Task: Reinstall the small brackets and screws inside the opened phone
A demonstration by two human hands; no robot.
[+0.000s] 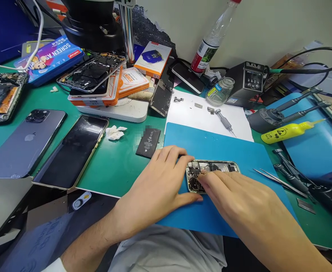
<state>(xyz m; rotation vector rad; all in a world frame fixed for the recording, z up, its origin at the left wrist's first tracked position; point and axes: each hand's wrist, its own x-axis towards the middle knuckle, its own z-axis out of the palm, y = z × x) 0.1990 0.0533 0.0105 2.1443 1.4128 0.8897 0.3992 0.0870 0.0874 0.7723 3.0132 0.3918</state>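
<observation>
An opened phone [193, 180] with bare inner parts lies on a blue mat [217, 143]. My left hand [157, 181] holds its left end, fingers along the far edge and thumb along the near edge. Over the middle of the phone, my right hand [239, 196] is closed with the fingertips pressed down among the parts. Anything pinched in those fingertips is hidden. A black phone battery [148, 143] lies just beyond my left hand. Tweezers [279, 182] rest to the right of my right hand.
White paper [188, 115] behind the mat bears small parts and a screwdriver [225, 121]. At the left lie a grey phone [30, 139] and a dark-screened phone [72, 151]. A yellow bottle [287, 132], glass jar [220, 92] and stacked boxes [98, 99] stand around.
</observation>
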